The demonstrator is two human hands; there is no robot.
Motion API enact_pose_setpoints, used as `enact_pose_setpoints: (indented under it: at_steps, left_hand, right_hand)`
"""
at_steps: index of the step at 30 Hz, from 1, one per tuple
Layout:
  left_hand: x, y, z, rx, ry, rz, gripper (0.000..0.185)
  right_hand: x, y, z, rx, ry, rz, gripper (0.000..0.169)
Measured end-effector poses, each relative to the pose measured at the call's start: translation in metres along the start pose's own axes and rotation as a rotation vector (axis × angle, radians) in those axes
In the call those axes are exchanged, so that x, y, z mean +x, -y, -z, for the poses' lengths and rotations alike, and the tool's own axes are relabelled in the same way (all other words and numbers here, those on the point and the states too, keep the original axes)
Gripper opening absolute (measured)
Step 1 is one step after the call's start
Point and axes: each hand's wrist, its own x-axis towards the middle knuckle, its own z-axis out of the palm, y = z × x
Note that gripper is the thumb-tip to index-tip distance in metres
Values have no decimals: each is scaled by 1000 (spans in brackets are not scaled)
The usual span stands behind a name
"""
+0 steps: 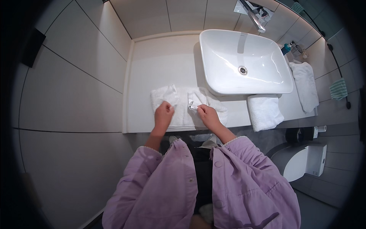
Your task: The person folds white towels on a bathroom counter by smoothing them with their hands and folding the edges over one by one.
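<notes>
A white terry towel (181, 116) lies spread on the white countertop (163, 60), close to its front edge and left of the basin. My left hand (164, 114) is curled over the towel's left part, fingertips closed on a raised fold of it. With thumb and forefinger, my right hand (210, 116) pinches a lifted edge of the same towel on its right side. The cloth there stands up in a crumpled loop with a dark gap inside. Both hands are just above the counter, apart from each other. The fingertips are partly hidden by the knuckles.
A white vessel basin (248, 63) stands right of the towel, with a chrome faucet (254, 18) behind it. One folded towel (264, 111) hangs over the front edge; another towel (304, 86) lies at the far right near bottles (286, 48). A toilet (300, 163) stands lower right.
</notes>
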Motion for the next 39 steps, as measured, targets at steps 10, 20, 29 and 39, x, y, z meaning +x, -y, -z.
enact_pose_setpoints:
  at_steps: [10, 20, 29, 39]
  left_hand:
    - [-20, -107, 131, -802, -171, 135, 17]
    - [-43, -123, 109, -780, -43, 159, 26]
    - [-54, -130, 144, -640, 210, 251, 29]
    - [-37, -66, 169, -186, 445, -112, 67]
  right_hand:
    - [3, 149, 17, 792, 62, -210, 24]
    - [-14, 152, -22, 485, 251, 124, 33]
    - [-10, 162, -5, 111, 490, 148, 37]
    - [-1, 153, 39, 229, 710, 155, 28]
